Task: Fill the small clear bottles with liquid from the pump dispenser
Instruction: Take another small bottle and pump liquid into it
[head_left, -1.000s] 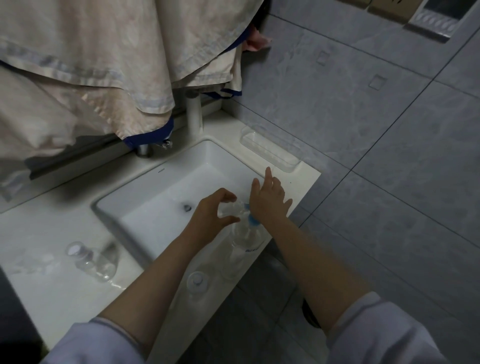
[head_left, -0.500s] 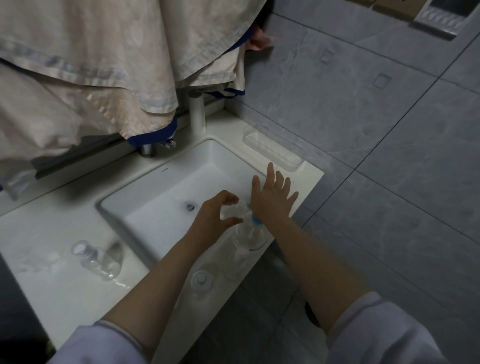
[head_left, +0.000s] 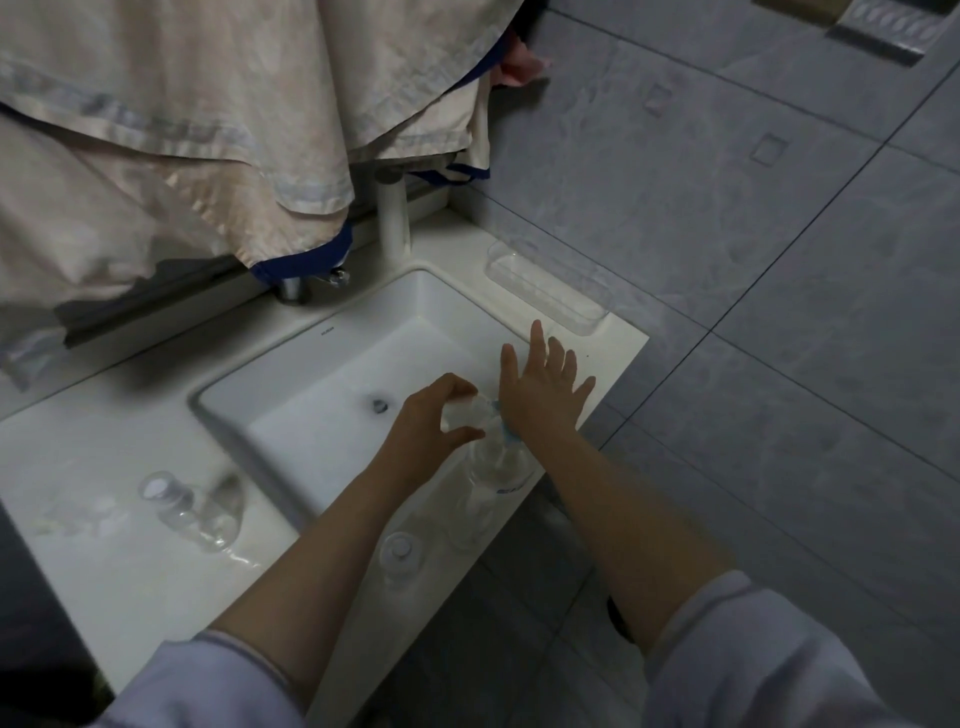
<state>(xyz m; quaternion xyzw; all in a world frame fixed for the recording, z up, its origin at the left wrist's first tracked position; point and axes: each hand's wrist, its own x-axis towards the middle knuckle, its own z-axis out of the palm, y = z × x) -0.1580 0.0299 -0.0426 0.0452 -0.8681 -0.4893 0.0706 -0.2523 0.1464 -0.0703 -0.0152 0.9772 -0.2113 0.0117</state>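
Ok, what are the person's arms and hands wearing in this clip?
Both hands are bare: left hand, right hand, with no gloves or rings visible. Forearms are uncovered. Pale lavender-grey sleeves are pushed up near the elbows, on the left and on the right. No markings visible.

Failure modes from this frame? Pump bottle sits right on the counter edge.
1. The pump dispenser stands at the front lip of the counter; the flat right hand pressing its head could tip it toward the floor.
2. The left hand holds the small bottle at the nozzle with a fingertip grip; misalignment would spill liquid into the sink.
3. Two more clear bottles sit near the forearms and might get knocked over.
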